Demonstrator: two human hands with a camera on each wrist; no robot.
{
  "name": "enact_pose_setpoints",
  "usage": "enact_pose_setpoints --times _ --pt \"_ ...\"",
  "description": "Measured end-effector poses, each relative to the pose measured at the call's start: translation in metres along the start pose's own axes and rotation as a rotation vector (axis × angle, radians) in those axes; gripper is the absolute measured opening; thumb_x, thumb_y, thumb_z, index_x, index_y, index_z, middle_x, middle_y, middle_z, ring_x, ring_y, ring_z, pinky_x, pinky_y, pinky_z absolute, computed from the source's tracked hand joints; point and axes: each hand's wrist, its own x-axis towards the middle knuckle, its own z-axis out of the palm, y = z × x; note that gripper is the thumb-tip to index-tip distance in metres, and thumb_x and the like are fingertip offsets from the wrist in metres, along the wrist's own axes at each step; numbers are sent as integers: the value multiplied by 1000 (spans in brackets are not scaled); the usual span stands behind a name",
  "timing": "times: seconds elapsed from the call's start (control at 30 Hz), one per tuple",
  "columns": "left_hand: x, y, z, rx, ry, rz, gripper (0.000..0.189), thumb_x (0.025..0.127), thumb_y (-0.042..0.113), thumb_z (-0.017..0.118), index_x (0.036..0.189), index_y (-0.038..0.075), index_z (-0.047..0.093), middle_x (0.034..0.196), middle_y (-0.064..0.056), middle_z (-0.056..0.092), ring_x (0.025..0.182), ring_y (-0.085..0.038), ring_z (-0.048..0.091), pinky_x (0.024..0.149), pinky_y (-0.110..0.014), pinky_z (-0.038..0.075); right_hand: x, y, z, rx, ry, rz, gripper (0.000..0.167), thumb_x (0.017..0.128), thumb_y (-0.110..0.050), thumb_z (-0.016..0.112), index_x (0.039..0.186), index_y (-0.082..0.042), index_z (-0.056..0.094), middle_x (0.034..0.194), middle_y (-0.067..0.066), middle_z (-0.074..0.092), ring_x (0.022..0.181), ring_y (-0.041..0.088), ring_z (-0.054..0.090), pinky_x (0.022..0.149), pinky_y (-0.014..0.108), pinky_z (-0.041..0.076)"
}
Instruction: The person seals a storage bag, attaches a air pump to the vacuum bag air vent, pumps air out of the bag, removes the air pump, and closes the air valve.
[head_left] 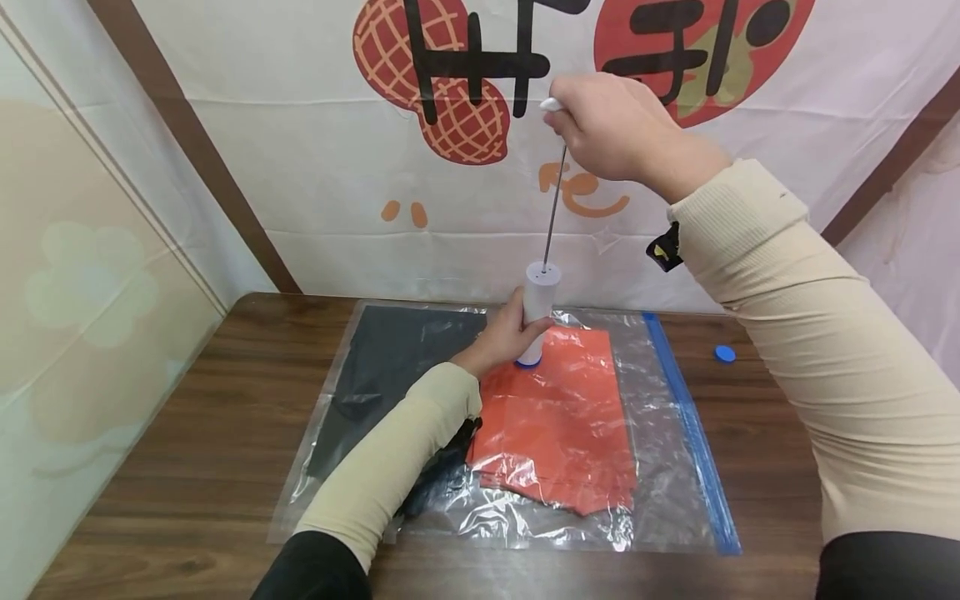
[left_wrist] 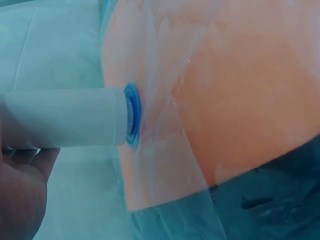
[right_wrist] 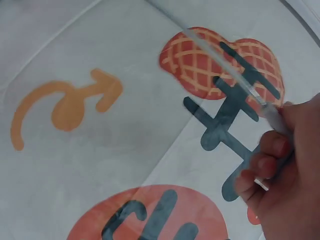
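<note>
My right hand grips the handle, high above the pump, so one stroke seems drawn. Below, my left hand is closed around the pump, upright on the bag. The bag looks wrinkled; I judge air remains. To its right lies the cap.

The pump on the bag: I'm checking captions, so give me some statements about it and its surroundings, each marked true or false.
1. The left hand grips the white pump barrel. True.
2. The barrel lies on its side. False: it stands nearly upright.
3. The right hand holds the white handle above a thin rod. True.
4. The rod is fully inside the barrel. False: much shows above.
5. A blue cap lies on the table, right of the bag. True.
</note>
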Motion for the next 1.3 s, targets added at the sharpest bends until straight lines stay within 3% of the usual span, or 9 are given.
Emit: enact_pose_setpoints --times 0.13,0.27,0.43,0.73,0.93,1.1,1.3 --pt "1 0 -1 -6 6 -20 55 104 26 62 144 3 32 131 -21 56 121 -35 60 101 -53 49 -3 -2 3 16 13 -14 29 110 -26 43 95 -4 52 82 11 50 77 27 50 64 38 37" --pt "1 -1 -2 -5 11 -31 56 104 28 62 144 3 32 131 -20 56 121 -35 60 102 -52 49 -4 -3 13 31 -24 -44 27 110 -25 43 97 -3 53 82 11 54 76 28 51 66 39 39" --pt "2 -1 -3 -16 8 -41 57 103 27 63 145 5 31 131 -19 55 123 -34 58 104 -52 48 -13 -2 47 32 -98 -138 22 108 -21 50 100 -1 56 81 12 58 73 30 56 67 41 46" --pt "3 -5 -2 -27 9 -22 64 103 30 64 149 6 27 135 -17 52 126 -32 55 108 -51 45 -33 -3 107 33 -184 -189 15 105 -18 58 99 -3 57 79 10 61 71 29 64 65 44 55" --pt "2 -5 -2 -46 0 -12 64 103 29 63 150 6 26 135 -16 50 125 -31 54 108 -49 44 -41 -3 133 39 -172 -213 12 102 -14 62 98 -4 58 81 10 63 74 28 63 70 41 56" --pt "2 -4 -1 -36 -5 -3 67 103 32 62 151 6 24 136 -17 50 126 -31 54 109 -49 44 -44 -2 133 35 -159 -209 13 103 -16 61 97 -5 56 79 9 61 73 28 63 68 42 55" --pt "1 -2 0 -30 6 -33 65 104 34 61 151 7 25 136 -18 52 127 -33 55 107 -51 45 -27 1 92 31 -94 -174 22 107 -23 52 93 -6 54 73 8 53 67 28 56 62 42 48"
